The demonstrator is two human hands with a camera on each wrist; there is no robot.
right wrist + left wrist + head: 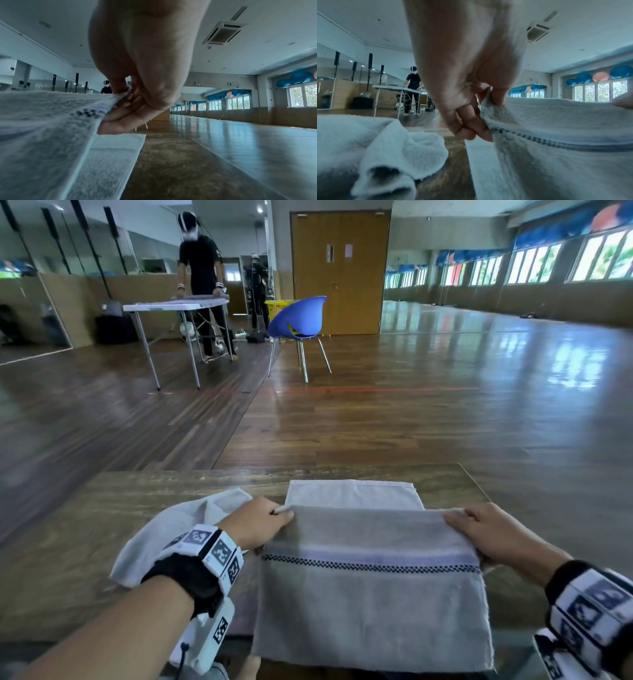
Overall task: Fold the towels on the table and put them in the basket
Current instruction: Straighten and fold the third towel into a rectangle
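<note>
On the wooden table, the grey towel with a checkered stripe lies in front of the person, its near part draped over the table's near edge. The left hand pinches the lifted edge at its left corner and the right hand pinches the right corner, so the edge is raised above the pale far part of the towel, which lies flat on the table.

The head view shows both hands from above but hides the fingertips. The left wrist view shows the left hand's thumb and fingers pressed together on the towel's edge, and the right wrist view shows the right hand's thumb and fingers clamping the other corner beside the checkered stripe.

A crumpled white towel lies on the table to the left, partly under the left wrist. Only the head view shows the blue chair far across the floor with a yellow basket behind it. Another person stands at a far white table.
</note>
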